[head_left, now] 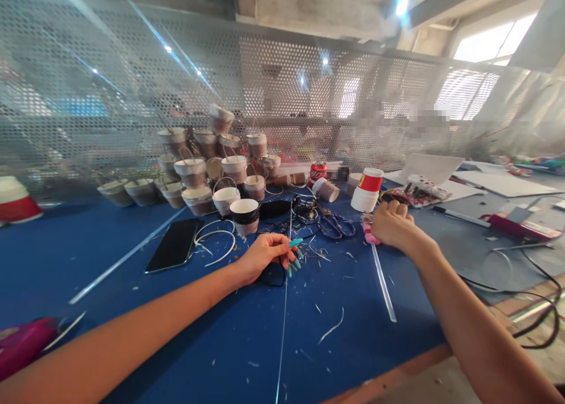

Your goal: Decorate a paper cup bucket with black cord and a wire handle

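Blue table (375,357), with a holey grey wall (273,98) blurry behind. My right hand (392,222) curls by a pink thing (369,232) with a clear stick (383,283), near red-and-white cups (368,190); fingers hide its grip, so I cannot tell. My left hand (272,255) bends its fingers over a black cord (277,285); any hold is hidden. Left edge cuts off a purple tool (26,342).

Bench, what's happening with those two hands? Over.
Left hand: fingertips bunched, grip unclear. Right hand: at pink tool, clear rod extending nearer. Blue scissors between hands.
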A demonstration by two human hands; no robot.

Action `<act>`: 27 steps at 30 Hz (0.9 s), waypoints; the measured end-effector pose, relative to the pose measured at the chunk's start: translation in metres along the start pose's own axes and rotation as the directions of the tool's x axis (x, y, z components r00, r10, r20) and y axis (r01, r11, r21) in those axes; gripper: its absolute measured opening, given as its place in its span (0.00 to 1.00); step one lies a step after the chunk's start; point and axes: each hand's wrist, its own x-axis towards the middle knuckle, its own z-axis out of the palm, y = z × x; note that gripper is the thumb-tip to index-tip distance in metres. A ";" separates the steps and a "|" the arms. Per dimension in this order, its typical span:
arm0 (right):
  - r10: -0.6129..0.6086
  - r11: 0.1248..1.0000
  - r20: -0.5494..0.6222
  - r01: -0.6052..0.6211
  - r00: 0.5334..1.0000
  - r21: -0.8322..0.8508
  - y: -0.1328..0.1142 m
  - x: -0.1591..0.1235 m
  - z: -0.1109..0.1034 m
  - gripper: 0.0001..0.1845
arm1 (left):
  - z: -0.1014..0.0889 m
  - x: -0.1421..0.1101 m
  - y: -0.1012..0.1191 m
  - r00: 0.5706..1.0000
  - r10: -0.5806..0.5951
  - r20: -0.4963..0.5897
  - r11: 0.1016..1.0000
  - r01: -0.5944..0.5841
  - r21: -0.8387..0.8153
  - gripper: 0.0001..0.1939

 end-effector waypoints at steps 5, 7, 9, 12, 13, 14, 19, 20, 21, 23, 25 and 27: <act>-0.294 0.762 -0.026 0.250 0.956 0.597 -0.061 -0.030 -0.005 0.14 | 0.001 -0.001 0.000 1.000 0.009 -0.008 1.000 -0.009 0.003 0.18; -0.443 0.474 0.158 0.081 0.883 0.877 -0.081 -0.043 0.002 0.20 | 0.001 -0.001 0.000 1.000 0.019 0.001 1.000 -0.019 0.022 0.17; -0.464 0.315 0.208 -0.059 0.861 0.947 -0.096 -0.052 0.010 0.21 | 0.000 -0.002 0.000 0.999 0.032 0.005 0.999 -0.033 0.034 0.17; -0.430 0.197 0.221 -0.148 0.875 0.969 -0.110 -0.058 0.021 0.21 | -0.001 -0.002 -0.001 0.999 0.049 -0.011 0.998 -0.049 0.041 0.16; -0.378 0.172 0.236 -0.183 0.895 0.968 -0.114 -0.058 0.024 0.21 | -0.001 -0.002 -0.001 0.998 0.053 -0.014 0.997 -0.053 0.052 0.16; -0.307 0.152 0.261 -0.224 0.915 0.963 -0.117 -0.057 0.026 0.21 | -0.002 -0.003 -0.002 0.998 0.058 -0.014 0.996 -0.057 0.066 0.16; -0.360 0.084 0.355 -0.349 0.863 0.933 -0.130 -0.055 0.033 0.22 | -0.002 -0.004 -0.003 0.995 0.095 0.008 0.988 -0.095 0.124 0.15; -0.414 0.075 0.361 -0.363 0.836 0.929 -0.131 -0.055 0.034 0.22 | -0.002 -0.004 -0.002 0.995 0.096 0.013 0.986 -0.097 0.135 0.15; -0.430 0.069 0.370 -0.378 0.824 0.923 -0.133 -0.056 0.035 0.22 | -0.002 -0.004 -0.002 0.996 0.092 0.016 0.985 -0.094 0.145 0.15; -0.381 0.065 0.390 -0.396 0.839 0.916 -0.135 -0.057 0.035 0.21 | -0.001 -0.005 -0.002 0.996 0.085 0.015 0.984 -0.086 0.155 0.16; -0.333 0.073 0.392 -0.391 0.858 0.917 -0.136 -0.056 0.033 0.20 | 0.000 -0.005 -0.002 0.996 0.088 0.002 0.985 -0.087 0.147 0.16; -0.308 0.081 0.372 -0.365 0.876 0.927 -0.136 -0.053 0.028 0.18 | 0.000 -0.005 -0.002 0.995 0.095 -0.001 0.989 -0.095 0.109 0.16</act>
